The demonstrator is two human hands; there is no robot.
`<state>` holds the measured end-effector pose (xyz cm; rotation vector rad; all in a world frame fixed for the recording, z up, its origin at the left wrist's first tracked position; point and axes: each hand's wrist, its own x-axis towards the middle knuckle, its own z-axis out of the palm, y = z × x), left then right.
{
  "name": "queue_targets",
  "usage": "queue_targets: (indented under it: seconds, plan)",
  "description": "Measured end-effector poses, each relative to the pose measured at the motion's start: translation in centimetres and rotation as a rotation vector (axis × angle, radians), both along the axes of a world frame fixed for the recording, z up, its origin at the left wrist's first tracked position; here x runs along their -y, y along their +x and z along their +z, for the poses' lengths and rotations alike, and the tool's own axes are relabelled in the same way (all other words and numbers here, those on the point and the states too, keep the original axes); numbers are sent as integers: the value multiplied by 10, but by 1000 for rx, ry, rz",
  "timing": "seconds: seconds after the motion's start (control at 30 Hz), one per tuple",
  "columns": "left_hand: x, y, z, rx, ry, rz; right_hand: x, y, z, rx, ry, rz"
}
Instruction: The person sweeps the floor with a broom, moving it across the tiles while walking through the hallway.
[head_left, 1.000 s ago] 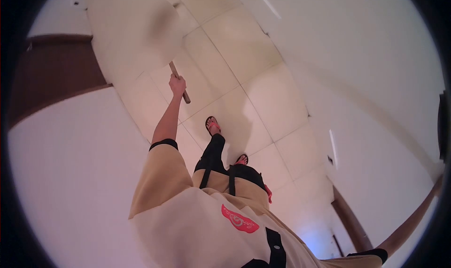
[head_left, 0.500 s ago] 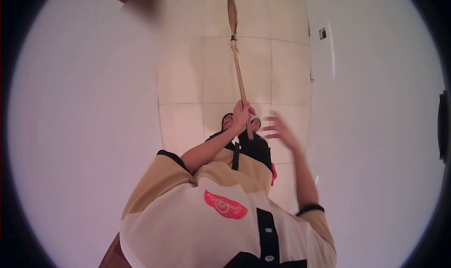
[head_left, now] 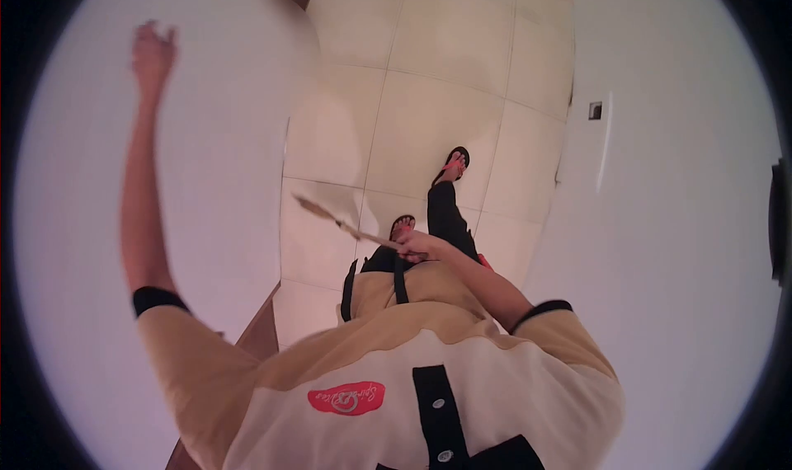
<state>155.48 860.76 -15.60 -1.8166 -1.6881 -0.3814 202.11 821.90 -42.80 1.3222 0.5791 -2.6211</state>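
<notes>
Glossy cream floor tiles [head_left: 445, 99] run between smooth white walls [head_left: 223, 132]. With my right hand [head_left: 420, 246] I have my fingers closed around the pale wooden handle of a tan bristle broom [head_left: 374, 239], held across my front above my black-and-red sandals [head_left: 451, 167], bristles toward my left. My left hand [head_left: 154, 51] is raised well apart from it, fingers loosely parted.

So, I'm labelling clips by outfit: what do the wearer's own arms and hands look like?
The left sleeve and right sleeve are short and tan, each ending in a black band. The left hand and right hand wear no gloves.
</notes>
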Motion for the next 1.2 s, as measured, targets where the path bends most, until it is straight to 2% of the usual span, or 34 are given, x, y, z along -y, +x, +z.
queue_targets:
  seconds: [0.03,0.07,0.1,0.13,0.2,0.27,0.3,0.33,0.37,0.4,0.43,0.47,0.5,0.53,0.57,0.63,0.67,0.77,0.87,0.9,0.97,1.07,1.13,1.2]
  plan:
    - [1,-18,46,-265,19,294,1,-29,-31,26,-52,37]
    - [-23,-84,78,-527,154,353,-27,-58,-63,30,-5,119]
    - [-37,-111,109,-791,160,452,-44,-60,-91,35,24,189]
    - [-46,-115,134,-924,133,523,-65,-48,-109,34,58,253]
    - [-49,-134,151,-1162,96,669,-132,2,-135,-413,1529,591]
    - [-42,-136,140,-1287,31,784,-241,48,-142,-550,1648,209]
    - [-45,-124,134,-1243,56,782,-296,71,-143,-612,1716,30]
    - [-47,-113,129,-1199,81,779,-338,131,-285,-367,1794,333]
    - [-48,-98,128,-1036,104,599,-401,126,-213,5,1089,299]
    - [-54,-84,126,-859,137,425,-469,115,-123,454,460,-1]
    - [-57,-71,130,-683,184,268,-520,114,-100,573,613,90]
    - [-55,-66,132,-618,206,211,-564,129,-133,579,888,240]
    - [-52,-61,134,-554,228,151,-577,126,-113,634,899,2]
    - [-55,-60,133,-604,248,191,-598,118,-81,685,909,-246]
    - [-61,-59,132,-651,273,231,-605,116,-58,621,931,-421]
    - [-73,-28,133,-1110,-85,1067,-599,122,-25,485,959,-749]
    - [-74,-15,131,-1305,-311,1486,-591,132,-24,528,916,-707]
    - [-72,-34,132,-1200,-276,1362,-591,152,-6,567,875,-676]
    - [-69,-36,133,-1258,-216,1339,-574,160,8,463,841,-826]
    - [-61,-49,130,-1099,-51,1007,-561,147,33,569,803,-768]
    - [-58,-84,130,-723,298,385,-585,167,29,595,872,-751]
    - [-81,28,146,-1232,-458,1564,-585,195,37,538,836,-843]
    - [-56,-62,133,-566,-72,721,-555,213,27,608,796,-889]
    - [-52,-88,135,-388,65,495,-552,227,64,559,818,-910]
